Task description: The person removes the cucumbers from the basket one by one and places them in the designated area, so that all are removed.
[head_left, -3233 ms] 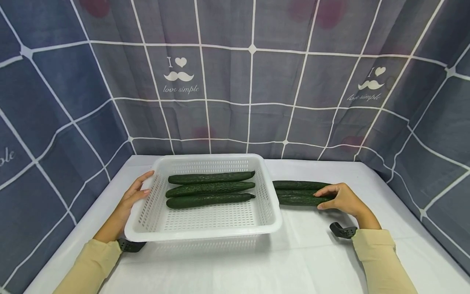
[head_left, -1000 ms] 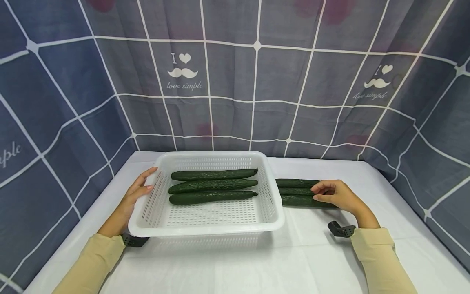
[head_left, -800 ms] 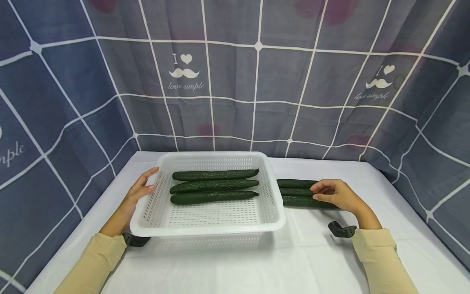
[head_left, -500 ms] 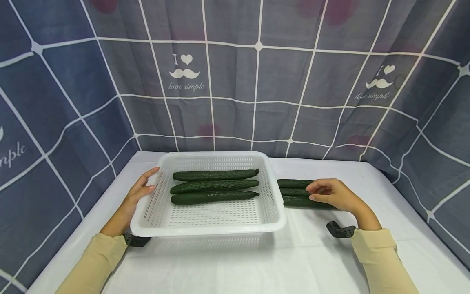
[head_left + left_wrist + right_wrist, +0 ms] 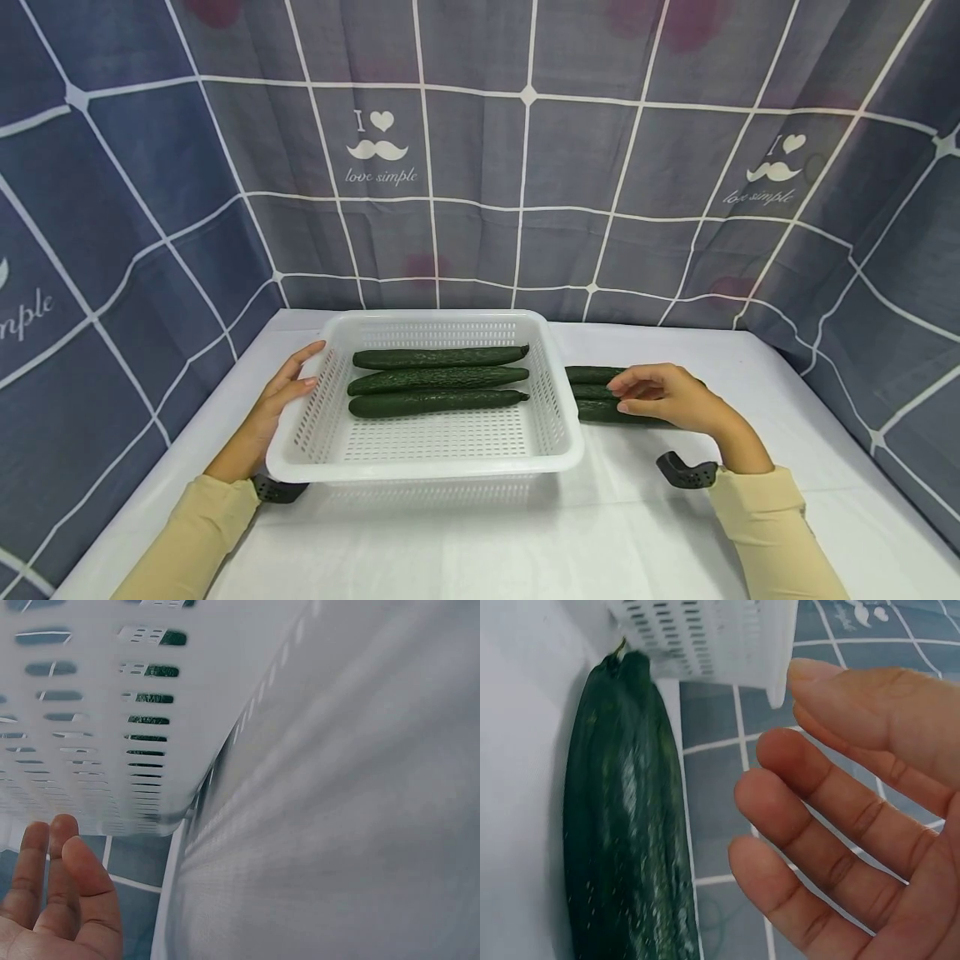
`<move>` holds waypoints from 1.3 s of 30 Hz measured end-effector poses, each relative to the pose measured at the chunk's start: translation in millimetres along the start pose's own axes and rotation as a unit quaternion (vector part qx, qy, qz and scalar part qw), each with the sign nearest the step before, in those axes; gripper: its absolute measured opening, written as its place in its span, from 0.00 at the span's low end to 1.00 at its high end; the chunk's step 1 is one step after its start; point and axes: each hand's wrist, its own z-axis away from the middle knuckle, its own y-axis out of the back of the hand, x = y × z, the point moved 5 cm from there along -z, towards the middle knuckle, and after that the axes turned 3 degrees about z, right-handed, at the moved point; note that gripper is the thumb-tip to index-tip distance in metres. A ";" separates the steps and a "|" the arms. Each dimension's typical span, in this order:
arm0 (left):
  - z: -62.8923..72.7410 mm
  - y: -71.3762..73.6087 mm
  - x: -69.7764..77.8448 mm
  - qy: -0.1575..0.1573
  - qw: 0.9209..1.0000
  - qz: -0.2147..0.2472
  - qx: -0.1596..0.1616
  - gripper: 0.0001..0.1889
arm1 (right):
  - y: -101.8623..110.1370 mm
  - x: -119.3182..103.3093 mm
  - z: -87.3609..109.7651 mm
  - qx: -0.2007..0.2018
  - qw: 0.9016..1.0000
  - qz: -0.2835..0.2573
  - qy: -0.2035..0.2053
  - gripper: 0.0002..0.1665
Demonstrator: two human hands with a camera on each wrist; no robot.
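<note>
A white perforated plastic basket [image 5: 442, 446] stands on the table, with three dark green cucumbers [image 5: 438, 381] lying side by side in it. My left hand [image 5: 279, 402] is at the basket's left side, fingers extended by its rim; in the left wrist view its fingertips [image 5: 64, 825] are close to the slotted wall. Right of the basket lie three more cucumbers [image 5: 596, 410] in a row. My right hand [image 5: 667, 398] hovers over them with loosely bent fingers, partly hiding them. The right wrist view shows the nearest cucumber [image 5: 626, 817] apart from the fingers, which hold nothing.
A white cloth [image 5: 480, 542] covers the table. Grey-blue curtains [image 5: 472, 250] with white grid lines enclose it at the back and both sides. A black wrist strap mount [image 5: 686, 471] sits on the right wrist, another [image 5: 279, 490] on the left.
My right hand has slid left along the loose cucumbers toward the basket. The head view has shifted slightly. My left hand, the basket and the cucumbers keep their places.
</note>
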 end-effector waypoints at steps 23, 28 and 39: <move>-1.3 -0.1 -0.8 -0.008 1.000 0.015 -0.004 0.28 | -8.9 -34.4 -21.5 -0.068 0.982 -0.163 0.075 0.16; -0.9 0.3 -1.1 -0.012 1.000 0.020 -0.006 0.28 | -10.5 -42.3 -29.4 -0.091 0.980 -0.158 0.075 0.17; -2.0 1.7 -2.9 -0.014 1.000 0.025 -0.004 0.28 | -11.2 -50.0 -53.8 -0.164 0.973 -0.150 0.055 0.21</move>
